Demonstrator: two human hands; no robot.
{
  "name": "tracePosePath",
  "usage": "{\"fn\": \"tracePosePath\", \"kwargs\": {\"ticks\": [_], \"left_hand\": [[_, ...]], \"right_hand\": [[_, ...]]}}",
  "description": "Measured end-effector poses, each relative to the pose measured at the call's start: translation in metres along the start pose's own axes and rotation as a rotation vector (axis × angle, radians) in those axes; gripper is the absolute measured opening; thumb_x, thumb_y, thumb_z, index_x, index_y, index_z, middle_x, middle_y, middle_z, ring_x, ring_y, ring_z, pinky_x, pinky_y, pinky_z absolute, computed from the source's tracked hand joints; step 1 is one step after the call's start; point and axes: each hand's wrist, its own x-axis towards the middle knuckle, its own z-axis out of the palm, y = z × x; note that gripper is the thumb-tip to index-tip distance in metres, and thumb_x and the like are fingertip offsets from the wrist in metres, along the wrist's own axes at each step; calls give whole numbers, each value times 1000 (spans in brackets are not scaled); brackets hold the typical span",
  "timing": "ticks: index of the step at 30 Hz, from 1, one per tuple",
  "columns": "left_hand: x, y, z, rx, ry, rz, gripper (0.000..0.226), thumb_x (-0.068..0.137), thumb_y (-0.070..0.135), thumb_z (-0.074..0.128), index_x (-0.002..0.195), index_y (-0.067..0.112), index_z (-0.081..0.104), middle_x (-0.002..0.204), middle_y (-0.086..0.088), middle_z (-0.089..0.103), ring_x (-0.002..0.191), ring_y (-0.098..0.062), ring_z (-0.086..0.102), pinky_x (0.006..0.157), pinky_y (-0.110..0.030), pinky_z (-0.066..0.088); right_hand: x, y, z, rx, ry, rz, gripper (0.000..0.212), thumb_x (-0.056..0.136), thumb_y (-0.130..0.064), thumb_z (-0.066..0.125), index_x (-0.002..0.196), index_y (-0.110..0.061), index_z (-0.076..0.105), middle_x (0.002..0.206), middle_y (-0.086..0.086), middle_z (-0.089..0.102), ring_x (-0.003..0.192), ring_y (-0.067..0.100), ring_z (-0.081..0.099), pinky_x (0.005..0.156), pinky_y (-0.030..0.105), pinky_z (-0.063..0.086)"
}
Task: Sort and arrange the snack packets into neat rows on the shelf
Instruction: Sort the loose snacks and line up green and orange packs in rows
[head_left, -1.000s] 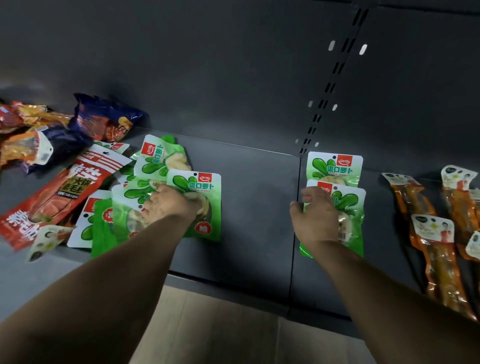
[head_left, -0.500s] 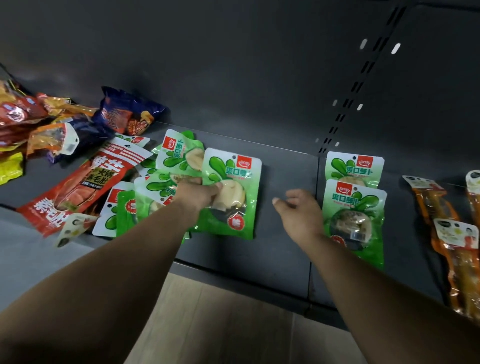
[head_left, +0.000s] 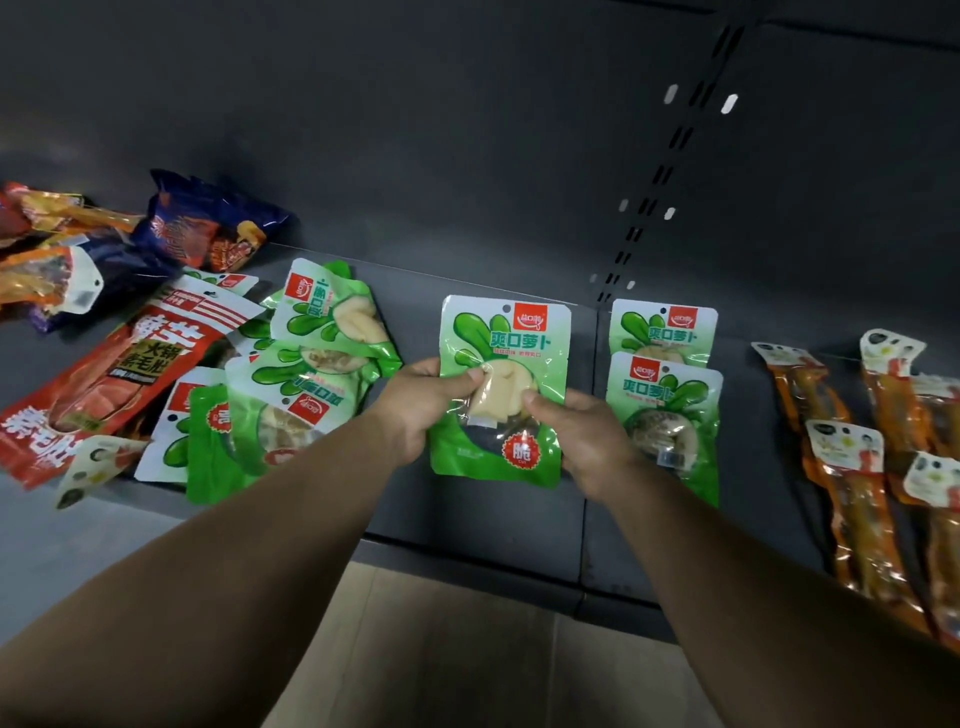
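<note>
A green radish snack packet (head_left: 506, 332) is held upright over the middle of the dark shelf (head_left: 483, 525). My left hand (head_left: 415, 405) grips its left side and my right hand (head_left: 582, 436) pinches its right side, thumbs on the front. To the right, two matching green packets (head_left: 667, 395) lie in a column, the near one overlapping the far one. A loose heap of green packets (head_left: 291, 379) lies to the left.
A long red packet (head_left: 119, 369) lies slantwise at the left, beside dark blue bags (head_left: 208, 228) and orange packets (head_left: 41, 270). Orange stick packets (head_left: 852, 467) lie in rows at the far right. A perforated upright (head_left: 654, 187) divides the back panel.
My left hand lifted a green packet from the heap and carried it right. My right hand left the two-packet column, moved left and took the packet's other side.
</note>
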Motion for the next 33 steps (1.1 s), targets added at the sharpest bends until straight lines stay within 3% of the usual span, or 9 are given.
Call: {"fn": "tracePosePath", "kwargs": {"ticks": [5, 7, 12, 15, 21, 25, 28, 31, 33], "left_hand": [[3, -6, 27, 32, -102, -41, 7, 85, 4, 65, 85, 11, 68, 77, -1, 73, 78, -20, 65, 84, -36, 53], [3, -9, 38, 78, -162, -53, 8, 85, 5, 65, 90, 10, 67, 84, -3, 72, 78, -20, 66, 85, -37, 53], [-2, -18, 71, 149, -265, -136, 7, 86, 4, 64, 88, 11, 65, 66, 2, 72, 56, -10, 67, 53, -23, 57], [-2, -25, 90, 205, -290, -164, 8, 85, 5, 66, 90, 11, 64, 66, 3, 71, 54, -8, 66, 47, -21, 53], [-5, -44, 114, 529, -359, -207, 10, 87, 11, 67, 94, 16, 61, 84, -1, 67, 75, -12, 61, 72, -27, 51], [-6, -53, 123, 765, -362, -147, 12, 89, 20, 66, 94, 12, 58, 85, -3, 63, 65, -10, 54, 55, -20, 43], [-6, -55, 125, 895, -339, -95, 16, 88, 22, 67, 87, 9, 58, 80, -4, 62, 63, -10, 56, 54, -21, 44], [-6, -55, 124, 1035, -319, -52, 23, 87, 28, 68, 78, 11, 56, 76, -5, 64, 65, -15, 60, 51, -22, 41], [-6, -53, 123, 1092, -309, -32, 27, 87, 32, 68, 74, 12, 55, 76, -7, 66, 65, -16, 62, 49, -21, 39]], "right_hand": [[-11, 2, -33, -42, 66, -27, 9, 88, -19, 66, 96, -15, 67, 98, 4, 71, 82, 15, 65, 74, 26, 52], [-15, 6, -46, -38, 108, -33, 16, 87, -17, 67, 101, -11, 69, 103, 7, 71, 87, 18, 66, 79, 28, 53], [-24, 20, -83, -86, 203, 24, 24, 86, -19, 69, 108, -12, 70, 107, 6, 70, 96, 21, 66, 85, 33, 54], [-28, 30, -101, -73, 252, 77, 20, 82, -19, 73, 101, -13, 73, 101, 8, 72, 95, 23, 68, 90, 41, 54], [-49, 47, -132, -176, 325, 182, 18, 80, -18, 75, 94, -8, 74, 77, 4, 68, 61, 9, 59, 47, 13, 44], [-54, 50, -145, -260, 350, 202, 21, 80, -20, 75, 97, -8, 74, 86, 9, 71, 69, 14, 60, 54, 17, 44], [-52, 53, -149, -341, 367, 237, 21, 80, -24, 75, 97, -11, 74, 71, 2, 64, 58, 10, 56, 48, 17, 46], [-49, 53, -150, -377, 386, 266, 9, 82, -16, 72, 78, -8, 71, 75, 10, 65, 68, 22, 63, 65, 34, 54], [-47, 52, -151, -428, 390, 275, 16, 84, -14, 68, 69, -11, 65, 81, 11, 66, 76, 24, 65, 66, 34, 53]]}}
